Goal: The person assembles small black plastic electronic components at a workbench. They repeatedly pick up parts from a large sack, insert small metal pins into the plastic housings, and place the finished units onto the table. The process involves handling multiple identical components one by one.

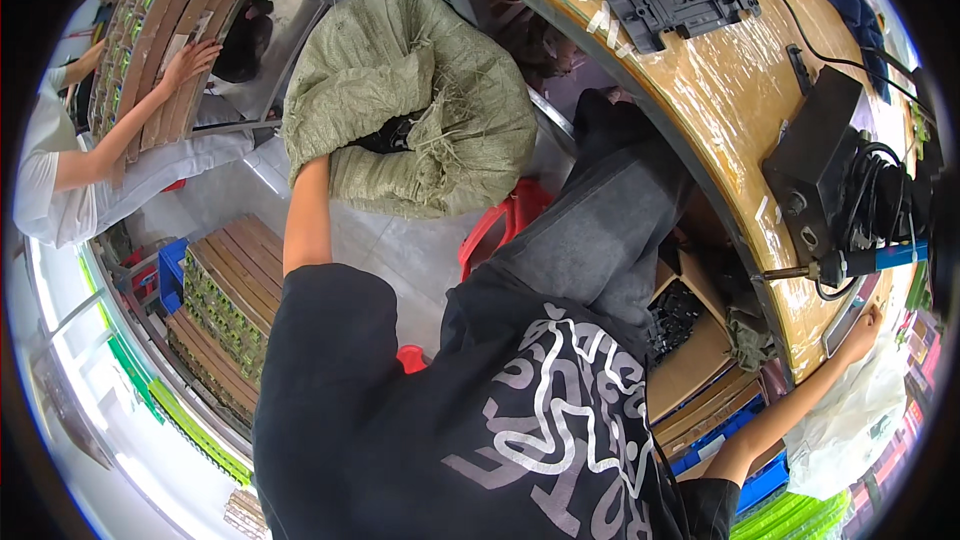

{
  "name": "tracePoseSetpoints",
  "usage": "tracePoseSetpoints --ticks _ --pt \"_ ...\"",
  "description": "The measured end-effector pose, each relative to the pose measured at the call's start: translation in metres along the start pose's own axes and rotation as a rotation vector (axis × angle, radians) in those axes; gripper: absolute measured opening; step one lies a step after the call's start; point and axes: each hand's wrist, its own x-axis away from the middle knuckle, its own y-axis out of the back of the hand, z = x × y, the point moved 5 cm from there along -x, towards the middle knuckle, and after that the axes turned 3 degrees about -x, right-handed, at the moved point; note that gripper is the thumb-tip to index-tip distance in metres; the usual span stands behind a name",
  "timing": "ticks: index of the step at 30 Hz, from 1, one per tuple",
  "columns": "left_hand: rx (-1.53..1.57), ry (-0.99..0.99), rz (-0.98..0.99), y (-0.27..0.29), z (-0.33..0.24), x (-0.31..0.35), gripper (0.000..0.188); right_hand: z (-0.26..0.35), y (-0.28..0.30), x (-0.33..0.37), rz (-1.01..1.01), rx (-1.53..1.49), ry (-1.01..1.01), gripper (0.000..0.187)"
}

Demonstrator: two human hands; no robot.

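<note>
A big woven green sack (375, 35) stands on the floor with its rim rolled outward. Dark pieces (392, 133) show through its opening. My left forearm (308, 220) runs up to the sack's near left side, where the fabric covers the hand, so its fingers are hidden. Far to the right, my right hand (858, 336) is at the bench edge, its fingers drawn together. Whatever they hold is too small to make out. Beside that hand lie a flat grey-framed piece (843, 328) and a white plastic bag (850, 430).
The curved wooden bench (690, 90) carries a black plastic part (685, 2), a black metal device (815, 160) and cables. A carton (690, 365) of black pieces sits under it. Red plastic (510, 220) lies by my leg. Another person's hand (190, 62) touches stacked boards at left.
</note>
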Motion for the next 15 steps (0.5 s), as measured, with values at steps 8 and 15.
tracePoseSetpoints --ticks 8,15 --pt "0.043 0.004 0.131 -0.003 -0.020 0.038 0.073 -0.003 -0.004 -0.002 -0.003 0.034 0.004 0.033" --pt "-0.011 0.031 0.328 -0.025 -0.050 0.075 0.076 0.008 -0.003 -0.001 -0.020 0.006 0.038 0.033"
